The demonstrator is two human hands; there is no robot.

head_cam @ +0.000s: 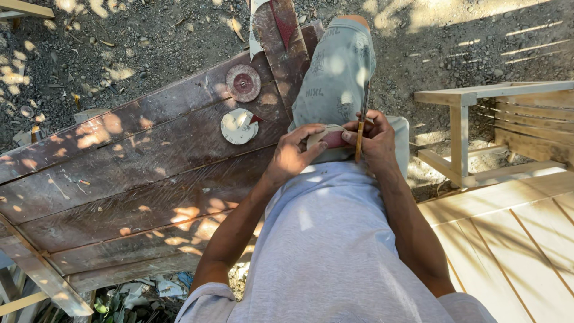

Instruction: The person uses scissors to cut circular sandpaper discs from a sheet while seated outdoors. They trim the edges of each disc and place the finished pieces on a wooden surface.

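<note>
My left hand holds a curved piece of sandpaper, pale on one side and dark red on the other, in front of my lap. My right hand grips the same piece together with a pair of scissors whose yellowish handle points down and whose blade rises past my knee. Both hands meet over my grey shorts. Two round sanding discs lie on the dark wooden board to the left: a red one and a white one.
A dark weathered wooden panel slopes across the left. A strip of red sandpaper lies at its top end. Pale new wooden furniture and planks stand at the right. Gravel ground lies beyond.
</note>
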